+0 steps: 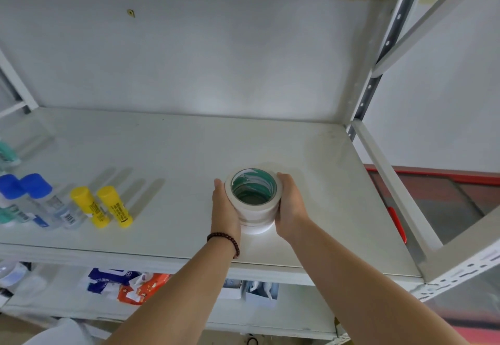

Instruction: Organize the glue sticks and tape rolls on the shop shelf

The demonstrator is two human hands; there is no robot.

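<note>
A stack of white tape rolls (255,213) with green cores stands on the white shelf (167,160), near its front edge. My left hand (224,206) presses on the stack's left side and my right hand (290,206) on its right side. Two yellow glue sticks (115,206) stand side by side at the shelf's left. Left of them stand two blue-capped glue bottles (35,198), with teal-labelled ones at the frame's edge.
The shelf's back panel (189,55) rises behind. A metal upright (378,66) and side rail (389,182) bound the right end. The lower shelf holds blue and orange packets (127,285) and small boxes (261,292). A red-edged counter (446,196) lies to the right.
</note>
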